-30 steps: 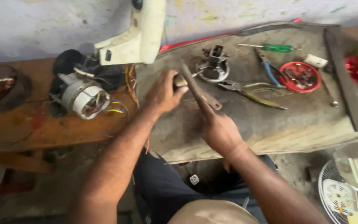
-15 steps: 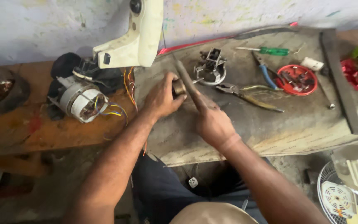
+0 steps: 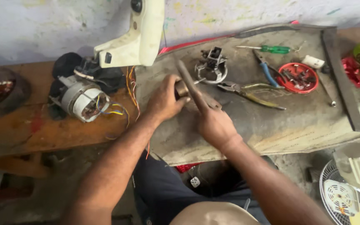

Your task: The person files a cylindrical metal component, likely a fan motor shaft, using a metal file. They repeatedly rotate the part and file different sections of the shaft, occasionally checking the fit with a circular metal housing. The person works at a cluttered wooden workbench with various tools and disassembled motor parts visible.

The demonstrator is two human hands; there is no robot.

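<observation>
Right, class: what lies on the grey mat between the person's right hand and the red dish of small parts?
In the head view, a pair of pliers lies between the right hand and the red dish, on the grey mat.

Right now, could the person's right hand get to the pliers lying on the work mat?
Probably yes, but not freely. The pliers lie in the open, a short way right of the right hand, with nothing between them. That hand is closed on a metal bar, so it would likely have to put that down first.

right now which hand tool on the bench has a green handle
The screwdriver lying at the back edge; the pliers beside it have blue or yellowish handles.
</observation>
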